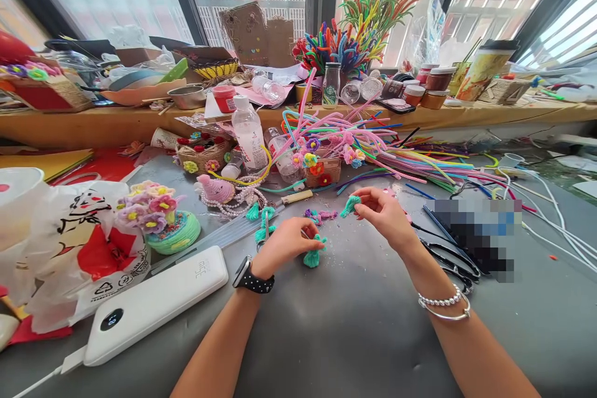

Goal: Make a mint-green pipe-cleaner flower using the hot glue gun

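My left hand (285, 241) is closed in a pinch on a teal pipe-cleaner flower (313, 254) that rests on the grey table (354, 329). My right hand (383, 214) is lifted a little and pinches a second teal pipe-cleaner piece (349, 204) between thumb and fingers. Other teal pieces (265, 224) lie just left of my left hand, and a small purple and pink piece (319, 216) lies between the hands. A black watch is on my left wrist and silver bracelets are on the right.
A white power bank (153, 301) lies at the left, beside a white plastic bag (69, 249) and a green base with pastel flowers (161, 217). Loose coloured pipe cleaners (420, 161), small baskets (205, 155), a clear bottle (249, 134) and black scissors (454, 258) surround the hands.
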Demonstrator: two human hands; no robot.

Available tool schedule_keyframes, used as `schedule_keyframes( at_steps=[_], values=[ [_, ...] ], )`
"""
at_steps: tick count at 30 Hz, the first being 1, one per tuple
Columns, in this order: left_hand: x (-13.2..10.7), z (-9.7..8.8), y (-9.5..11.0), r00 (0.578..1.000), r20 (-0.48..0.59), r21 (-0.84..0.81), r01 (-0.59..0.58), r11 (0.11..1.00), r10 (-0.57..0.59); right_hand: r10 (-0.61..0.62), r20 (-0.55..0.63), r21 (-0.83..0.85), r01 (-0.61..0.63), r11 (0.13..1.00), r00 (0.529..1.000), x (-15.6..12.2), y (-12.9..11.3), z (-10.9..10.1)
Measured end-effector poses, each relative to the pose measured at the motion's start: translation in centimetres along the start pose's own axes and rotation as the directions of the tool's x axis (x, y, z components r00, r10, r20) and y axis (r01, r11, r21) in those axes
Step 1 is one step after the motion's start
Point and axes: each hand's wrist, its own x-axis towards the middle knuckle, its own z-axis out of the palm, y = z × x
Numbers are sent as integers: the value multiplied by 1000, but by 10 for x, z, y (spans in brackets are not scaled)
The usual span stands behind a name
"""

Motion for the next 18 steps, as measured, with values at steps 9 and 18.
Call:
schedule_keyframes(
  at_steps=[9, 18],
  values=[
    [-6, -10, 18, 989, -138, -634, -53, 771, -46, 4, -164, 228, 34, 973, 986, -3, -10, 0],
    [-6, -6, 22, 976, -209, -715, -111, 690, -60, 58, -114, 347, -15, 938, 992, -6, -6, 8]
  ],
)
